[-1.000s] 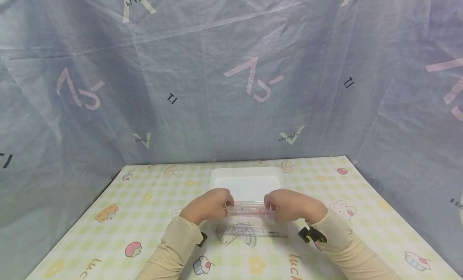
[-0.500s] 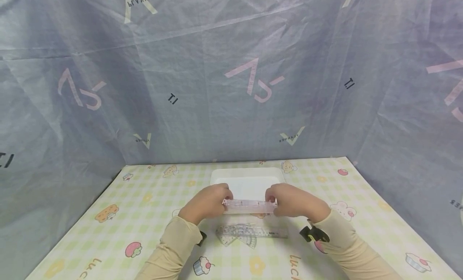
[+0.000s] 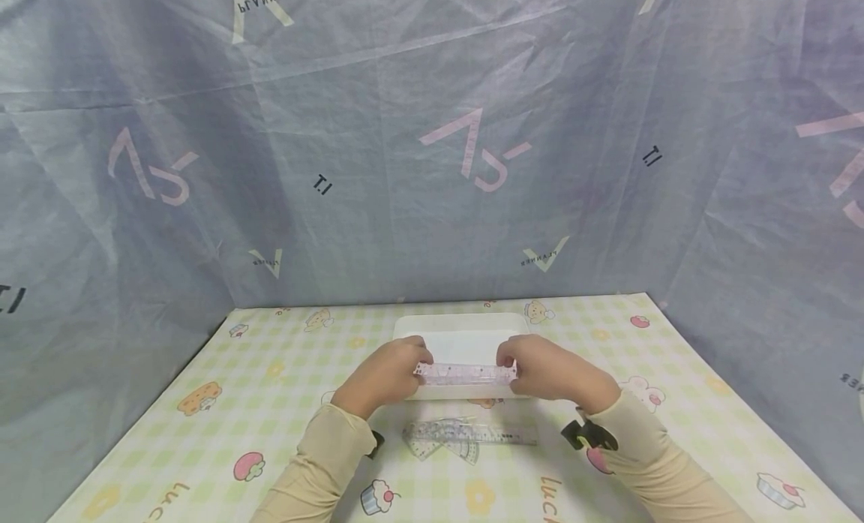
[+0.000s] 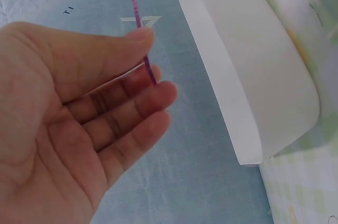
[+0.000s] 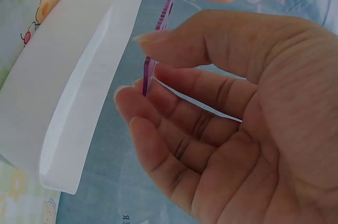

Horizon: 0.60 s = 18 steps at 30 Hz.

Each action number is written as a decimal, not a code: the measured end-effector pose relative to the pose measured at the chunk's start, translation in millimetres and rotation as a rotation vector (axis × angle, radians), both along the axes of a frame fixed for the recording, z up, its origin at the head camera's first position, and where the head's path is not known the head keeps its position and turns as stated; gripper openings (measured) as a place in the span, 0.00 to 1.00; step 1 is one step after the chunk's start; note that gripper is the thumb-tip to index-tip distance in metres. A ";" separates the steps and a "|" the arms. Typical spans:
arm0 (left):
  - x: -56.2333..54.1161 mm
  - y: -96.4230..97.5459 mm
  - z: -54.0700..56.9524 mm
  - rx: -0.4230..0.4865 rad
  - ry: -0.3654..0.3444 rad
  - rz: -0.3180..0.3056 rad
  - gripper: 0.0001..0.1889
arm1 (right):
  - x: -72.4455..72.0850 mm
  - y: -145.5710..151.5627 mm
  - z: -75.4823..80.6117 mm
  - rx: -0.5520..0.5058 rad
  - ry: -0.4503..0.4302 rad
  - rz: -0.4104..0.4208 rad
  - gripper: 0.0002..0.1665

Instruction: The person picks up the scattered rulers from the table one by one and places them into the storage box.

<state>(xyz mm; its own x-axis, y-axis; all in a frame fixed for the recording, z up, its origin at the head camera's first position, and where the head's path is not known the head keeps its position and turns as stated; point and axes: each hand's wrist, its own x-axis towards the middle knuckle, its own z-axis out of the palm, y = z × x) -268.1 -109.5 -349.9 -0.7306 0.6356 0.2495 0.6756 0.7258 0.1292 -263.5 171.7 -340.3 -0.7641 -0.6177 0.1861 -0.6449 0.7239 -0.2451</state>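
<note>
A see-through pinkish-purple ruler (image 3: 464,374) is held level in front of me, above the near side of a white tray (image 3: 462,323). My left hand (image 3: 386,374) pinches one end between thumb and fingers. At the other end my right hand (image 3: 552,371) has the same kind of pinch. Both wrist views show the ruler edge-on, a thin purple strip (image 4: 135,3) in the left one, apart from the tray wall (image 5: 79,71) in the right one. Nearer to me on the table lie a clear ruler (image 3: 513,435) and a clear protractor (image 3: 464,451), partly overlapping.
A green-and-white checked cloth with cartoon prints covers the table (image 3: 283,433). Grey-blue fabric (image 3: 378,208) hangs behind it and on both sides. The tray stands between the hands and the back fabric.
Both hands have moved forward and up with the purple ruler, from just in front of the tray to over its near side. The clear drawing tools have stayed in place.
</note>
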 end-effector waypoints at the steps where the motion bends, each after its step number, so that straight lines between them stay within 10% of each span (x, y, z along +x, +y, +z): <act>1: -0.1 0.0 -0.5 0.004 0.010 0.000 0.12 | -0.3 0.5 0.5 -0.003 0.008 -0.001 0.16; 18: -1.6 2.4 -5.5 0.089 0.111 0.016 0.10 | -7.6 5.1 1.3 -0.105 0.061 -0.061 0.16</act>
